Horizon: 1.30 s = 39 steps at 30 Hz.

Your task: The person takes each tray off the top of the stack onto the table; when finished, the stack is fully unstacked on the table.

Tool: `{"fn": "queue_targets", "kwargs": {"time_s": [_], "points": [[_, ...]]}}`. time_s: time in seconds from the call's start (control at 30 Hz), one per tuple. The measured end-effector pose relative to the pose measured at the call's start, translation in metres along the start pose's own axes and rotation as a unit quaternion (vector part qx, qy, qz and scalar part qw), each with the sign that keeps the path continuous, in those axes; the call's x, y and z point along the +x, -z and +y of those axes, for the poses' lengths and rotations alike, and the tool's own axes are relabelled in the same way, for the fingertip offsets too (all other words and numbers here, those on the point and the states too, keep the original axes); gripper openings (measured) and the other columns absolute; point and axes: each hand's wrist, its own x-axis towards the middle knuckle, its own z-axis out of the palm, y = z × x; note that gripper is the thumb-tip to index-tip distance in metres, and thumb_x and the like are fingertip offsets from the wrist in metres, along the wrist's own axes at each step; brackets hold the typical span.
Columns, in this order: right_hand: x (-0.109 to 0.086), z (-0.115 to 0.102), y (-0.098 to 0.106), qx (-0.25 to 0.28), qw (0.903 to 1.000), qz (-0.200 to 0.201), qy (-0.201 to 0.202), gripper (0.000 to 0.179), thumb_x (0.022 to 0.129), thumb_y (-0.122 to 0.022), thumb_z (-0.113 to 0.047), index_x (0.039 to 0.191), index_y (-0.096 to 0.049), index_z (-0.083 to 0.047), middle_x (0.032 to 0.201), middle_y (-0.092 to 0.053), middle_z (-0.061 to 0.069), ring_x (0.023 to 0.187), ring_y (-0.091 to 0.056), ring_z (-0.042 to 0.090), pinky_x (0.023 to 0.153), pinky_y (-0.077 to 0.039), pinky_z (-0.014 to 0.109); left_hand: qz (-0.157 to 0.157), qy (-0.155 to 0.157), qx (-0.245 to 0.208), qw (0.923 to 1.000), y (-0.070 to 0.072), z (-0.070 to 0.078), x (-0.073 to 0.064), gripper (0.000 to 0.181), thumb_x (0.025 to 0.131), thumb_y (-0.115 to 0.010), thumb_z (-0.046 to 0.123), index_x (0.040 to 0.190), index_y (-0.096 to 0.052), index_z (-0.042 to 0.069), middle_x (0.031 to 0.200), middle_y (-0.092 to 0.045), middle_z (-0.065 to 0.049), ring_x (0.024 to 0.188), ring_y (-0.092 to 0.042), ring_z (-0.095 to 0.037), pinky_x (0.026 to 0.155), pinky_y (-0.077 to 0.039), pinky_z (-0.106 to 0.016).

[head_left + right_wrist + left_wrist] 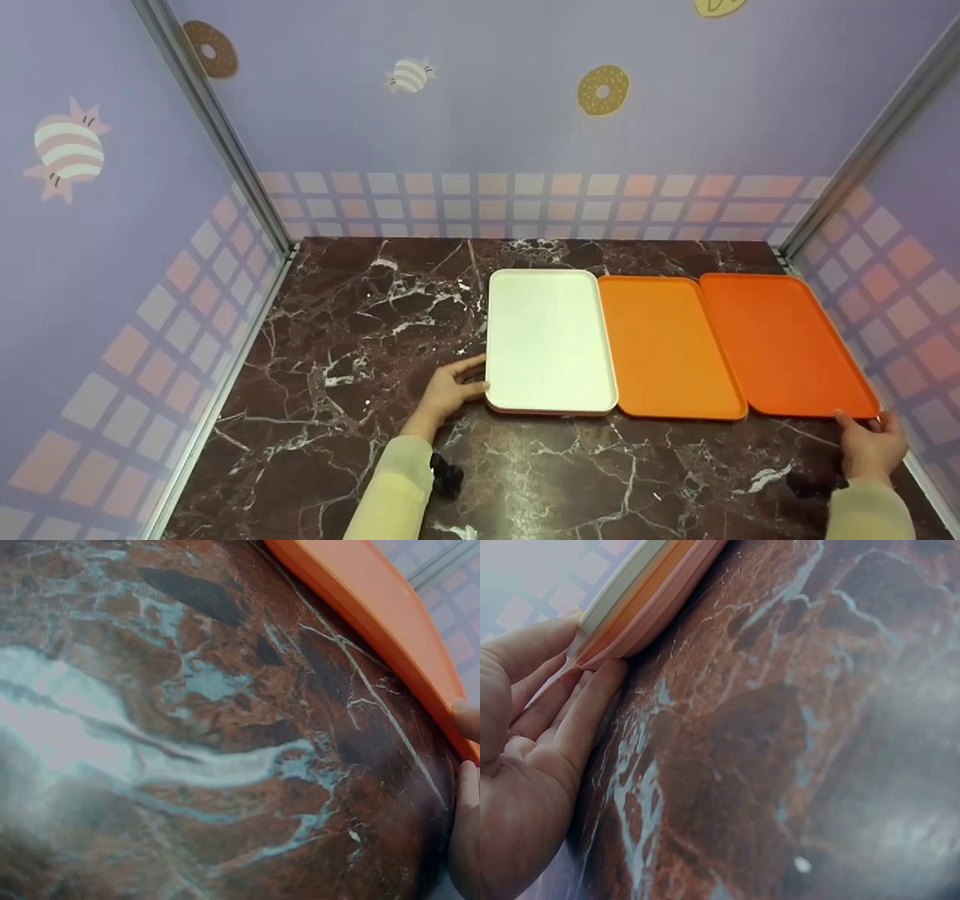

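Between parted fingers of the left hand (446,390), a tray stack (551,341) is edge-gripped; rightward, past an orange tray (671,349), a red-orange tray (787,345) is narrowly pinched by the right hand (874,448).

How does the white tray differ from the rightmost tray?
The white tray is pale; the rightmost tray is reddish orange. The white tray tops a stack; no tray shows beneath the rightmost tray. The left hand holds the white tray's left edge, the right hand the rightmost tray's near corner. Both have rounded corners and raised rims.
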Motion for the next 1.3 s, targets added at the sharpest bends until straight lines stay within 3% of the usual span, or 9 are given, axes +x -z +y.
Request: {"fn": "queue_targets", "kwargs": {"time_s": [0.1, 0.3, 0.53, 0.67, 0.83, 1.0, 1.13, 1.3], "points": [[-0.004, 0.000, 0.003, 0.047, 0.9988, 0.004, -0.013, 0.088, 0.097, -0.067, -0.015, 0.167, -0.014, -0.022, 0.172, -0.013, -0.013, 0.156, -0.018, 0.001, 0.124, -0.025, 0.015, -0.002, 0.002, 0.000, 1.0000, 0.000, -0.001, 0.000, 0.061, 0.090, -0.076, 0.001, 0.146, -0.053, -0.005, 0.148, -0.054, -0.029, 0.136, -0.056, -0.040, 0.094, -0.062, -0.031], [-0.011, -0.003, -0.001, 0.154, 0.9877, 0.012, -0.028, 0.087, 0.098, -0.067, -0.010, 0.166, -0.015, -0.025, 0.171, -0.011, -0.016, 0.155, -0.014, -0.002, 0.123, -0.022, 0.013, 0.006, -0.008, 0.000, 1.0000, -0.001, 0.001, 0.000, 0.059, 0.090, -0.076, 0.003, 0.144, -0.054, -0.007, 0.147, -0.056, -0.029, 0.136, -0.056, -0.041, 0.095, -0.061, -0.030], [-0.028, -0.012, -0.020, 0.197, 0.9782, 0.066, -0.011, 0.080, 0.097, -0.065, -0.005, 0.164, -0.027, -0.025, 0.170, -0.018, -0.012, 0.151, -0.020, 0.000, 0.118, -0.028, 0.008, 0.053, -0.023, 0.068, 0.9961, -0.007, 0.003, 0.000, 0.052, 0.091, -0.079, 0.013, 0.137, -0.063, -0.005, 0.143, -0.061, -0.024, 0.136, -0.056, -0.041, 0.106, -0.056, -0.040], [-0.046, -0.020, -0.042, 0.171, 0.9826, 0.067, 0.030, 0.074, 0.100, -0.063, -0.011, 0.163, -0.029, -0.027, 0.171, -0.019, -0.010, 0.155, -0.015, 0.002, 0.124, -0.018, 0.010, 0.078, -0.015, 0.113, 0.9905, -0.011, 0.004, 0.000, 0.052, 0.091, -0.080, 0.018, 0.135, -0.065, -0.004, 0.141, -0.063, -0.023, 0.135, -0.057, -0.041, 0.110, -0.052, -0.048], [-0.070, -0.026, -0.076, 0.087, 0.9868, 0.044, 0.130, 0.071, 0.102, -0.062, -0.017, 0.164, -0.029, -0.020, 0.171, -0.025, 0.001, 0.157, -0.018, 0.010, 0.130, -0.013, 0.022, 0.091, -0.008, 0.141, 0.9859, -0.014, 0.005, 0.001, 0.050, 0.091, -0.080, 0.019, 0.134, -0.066, -0.003, 0.142, -0.062, -0.023, 0.134, -0.057, -0.040, 0.107, -0.054, -0.048], [-0.091, -0.024, -0.108, 0.030, 0.9755, -0.010, 0.218, 0.071, 0.102, -0.062, -0.016, 0.164, -0.028, -0.011, 0.171, -0.027, 0.011, 0.159, -0.019, 0.021, 0.133, -0.013, 0.032, 0.096, -0.012, 0.145, 0.9847, -0.017, 0.005, 0.002, 0.049, 0.091, -0.080, 0.018, 0.132, -0.067, -0.004, 0.141, -0.063, -0.024, 0.133, -0.059, -0.040, 0.106, -0.056, -0.046], [-0.109, -0.020, -0.131, -0.022, 0.9625, -0.057, 0.264, 0.073, 0.102, -0.061, -0.015, 0.164, -0.025, -0.006, 0.171, -0.025, 0.014, 0.159, -0.019, 0.029, 0.132, -0.019, 0.046, 0.100, -0.005, 0.135, 0.9857, -0.018, 0.005, 0.002, 0.049, 0.090, -0.080, 0.017, 0.132, -0.067, -0.005, 0.140, -0.063, -0.024, 0.130, -0.061, -0.040, 0.100, -0.059, -0.043], [-0.129, -0.010, -0.158, -0.059, 0.9475, -0.116, 0.292, 0.074, 0.101, -0.062, -0.012, 0.163, -0.022, -0.002, 0.171, -0.022, 0.017, 0.159, -0.018, 0.036, 0.132, -0.016, 0.051, 0.107, 0.002, 0.124, 0.9865, -0.019, 0.006, 0.000, 0.049, 0.090, -0.081, 0.016, 0.132, -0.067, -0.004, 0.139, -0.063, -0.025, 0.126, -0.063, -0.040, 0.091, -0.063, -0.037]]}}
